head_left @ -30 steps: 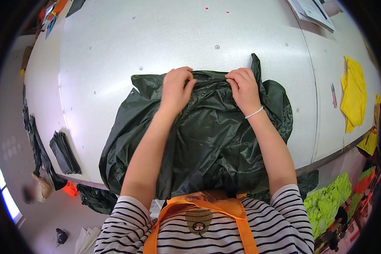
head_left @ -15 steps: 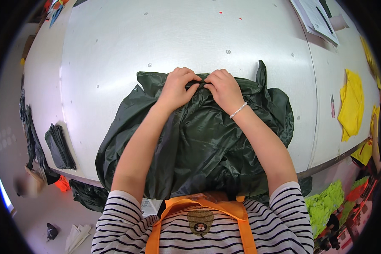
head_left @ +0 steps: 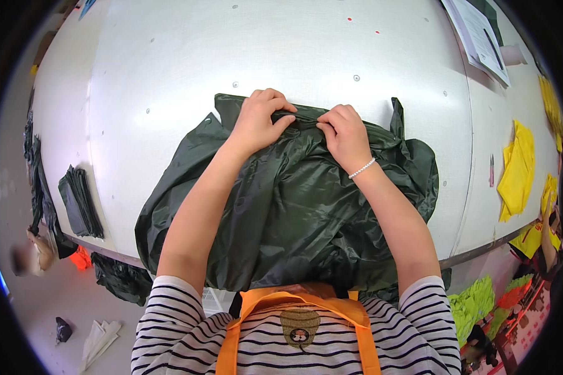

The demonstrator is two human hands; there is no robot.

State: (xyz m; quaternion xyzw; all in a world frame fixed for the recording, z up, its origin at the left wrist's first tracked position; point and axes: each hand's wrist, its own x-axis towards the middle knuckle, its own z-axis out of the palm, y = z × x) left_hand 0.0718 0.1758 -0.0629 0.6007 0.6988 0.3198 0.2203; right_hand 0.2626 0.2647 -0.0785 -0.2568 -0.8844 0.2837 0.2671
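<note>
A shiny dark green raincoat-like garment (head_left: 288, 212) lies crumpled on the pale table, its near side hanging toward my body. At its far edge my left hand (head_left: 261, 120) pinches a fold of the fabric between thumb and fingers. A short way to the right, my right hand (head_left: 345, 132) is closed on the same gathered seam, thumb against fingertips. The seam runs fairly straight between the two hands. A small snap shows on the garment's left flap, and a narrow strip of cloth sticks up at its far right.
On the table (head_left: 187, 56) stand a dark folded stack (head_left: 81, 203) at left, papers with a pen (head_left: 478, 40) at far right, a yellow garment (head_left: 517, 172) and a small pink tool (head_left: 491, 170) at right. Other people work at both sides.
My right hand has shifted right along the seam, widening the space between my hands. The gathered edge between them is now stretched straighter.
</note>
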